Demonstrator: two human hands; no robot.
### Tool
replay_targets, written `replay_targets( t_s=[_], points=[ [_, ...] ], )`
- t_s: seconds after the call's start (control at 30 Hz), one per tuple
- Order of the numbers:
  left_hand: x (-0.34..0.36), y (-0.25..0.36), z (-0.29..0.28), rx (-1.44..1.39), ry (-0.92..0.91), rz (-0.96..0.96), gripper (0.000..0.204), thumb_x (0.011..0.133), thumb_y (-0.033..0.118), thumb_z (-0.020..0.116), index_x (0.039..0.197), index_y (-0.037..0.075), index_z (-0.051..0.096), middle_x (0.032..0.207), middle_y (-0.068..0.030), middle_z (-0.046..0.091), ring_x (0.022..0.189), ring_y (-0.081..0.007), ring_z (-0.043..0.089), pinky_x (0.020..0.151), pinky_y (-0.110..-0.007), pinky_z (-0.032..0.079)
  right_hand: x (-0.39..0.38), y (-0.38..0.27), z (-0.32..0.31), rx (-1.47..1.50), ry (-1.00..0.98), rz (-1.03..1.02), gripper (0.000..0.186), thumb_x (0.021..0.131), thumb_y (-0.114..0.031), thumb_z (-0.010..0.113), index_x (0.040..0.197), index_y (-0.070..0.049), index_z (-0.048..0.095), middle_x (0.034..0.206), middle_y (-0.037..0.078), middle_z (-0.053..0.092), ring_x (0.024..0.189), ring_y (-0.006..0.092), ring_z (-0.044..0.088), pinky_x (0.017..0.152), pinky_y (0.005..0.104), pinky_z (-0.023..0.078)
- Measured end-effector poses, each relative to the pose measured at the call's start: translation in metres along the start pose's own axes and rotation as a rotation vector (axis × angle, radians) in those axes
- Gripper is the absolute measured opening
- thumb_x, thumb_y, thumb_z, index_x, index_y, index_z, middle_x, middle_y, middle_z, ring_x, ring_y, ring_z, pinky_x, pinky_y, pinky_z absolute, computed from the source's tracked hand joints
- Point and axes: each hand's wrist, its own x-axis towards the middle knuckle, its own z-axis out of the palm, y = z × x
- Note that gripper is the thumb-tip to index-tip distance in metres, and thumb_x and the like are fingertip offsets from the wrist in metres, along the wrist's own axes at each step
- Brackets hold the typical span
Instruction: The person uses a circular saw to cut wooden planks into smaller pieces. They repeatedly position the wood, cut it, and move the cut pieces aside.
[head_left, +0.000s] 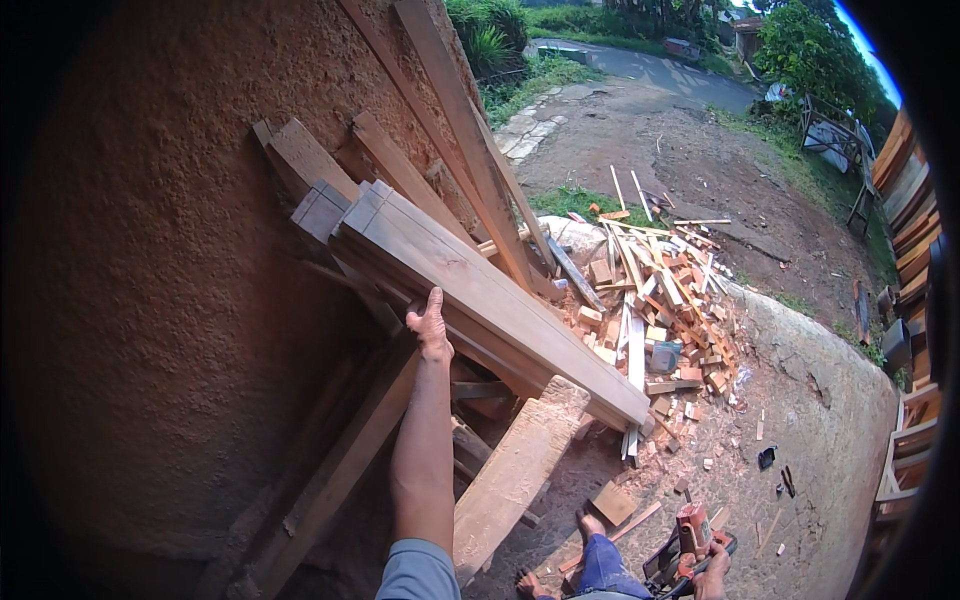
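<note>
My left hand (430, 328) reaches up to the near edge of a stack of long planed boards (470, 275). Its thumb points up along the side of the boards and the fingers curl in at the edge, partly hidden. The boards slope down from upper left to lower right, with dark lines marked across their upper end. A thick rough beam (525, 465) supports them near the lower end. At the bottom right, my right hand (712, 575) is closed round the handle of a red and black power tool (692, 530), held low beside my leg; its lower part is cut off.
Leaning timbers (465, 130) rest against a rough brown wall (180, 250) on the left. A heap of wood offcuts (660, 310) lies beyond the boards. Small dark tools (787, 482) lie on the ground at right. My bare foot (592, 524) is beside a wood block (614, 502).
</note>
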Motion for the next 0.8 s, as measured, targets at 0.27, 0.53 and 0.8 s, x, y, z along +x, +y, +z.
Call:
replay_targets(
  t_s=[0.27, 0.53, 0.8],
  points=[
    [0.009, -0.023, 0.083, 0.249, 0.221, -0.141, 0.138, 0.081, 0.036, 0.090, 0.159, -0.010, -0.014, 0.165, -0.0319, 0.022, 0.151, -0.0380, 0.034, 0.127, -0.046, 0.031, 0.026, -0.016, -0.038, 0.045, 0.161, -0.099, 0.019, 0.090, -0.016, 0.053, 0.072, -0.014, 0.047, 0.058, 0.000, 0.045, 0.047, 0.0155, 0.045, 0.042, 0.0356, 0.040],
    [0.057, 0.006, 0.048, 0.339, 0.466, 0.247, 0.118, 0.087, 0.019, 0.082, 0.162, -0.004, -0.007, 0.166, -0.0302, 0.016, 0.151, -0.0360, 0.031, 0.124, -0.047, 0.033, 0.050, -0.002, -0.052, 0.116, 0.136, -0.034, 0.022, 0.091, -0.021, 0.052, 0.071, -0.016, 0.044, 0.059, 0.000, 0.046, 0.048, 0.0149, 0.046, 0.044, 0.0355, 0.040],
    [0.082, 0.112, 0.067, 0.245, 0.305, 0.140, 0.125, 0.083, 0.026, 0.088, 0.164, 0.000, -0.004, 0.166, -0.0299, 0.019, 0.150, -0.0412, 0.037, 0.123, -0.053, 0.040, 0.050, -0.002, -0.104, 0.205, 0.156, -0.020, 0.022, 0.095, -0.017, 0.050, 0.073, -0.015, 0.045, 0.060, 0.000, 0.046, 0.049, 0.0149, 0.046, 0.044, 0.0353, 0.041]
  ],
)
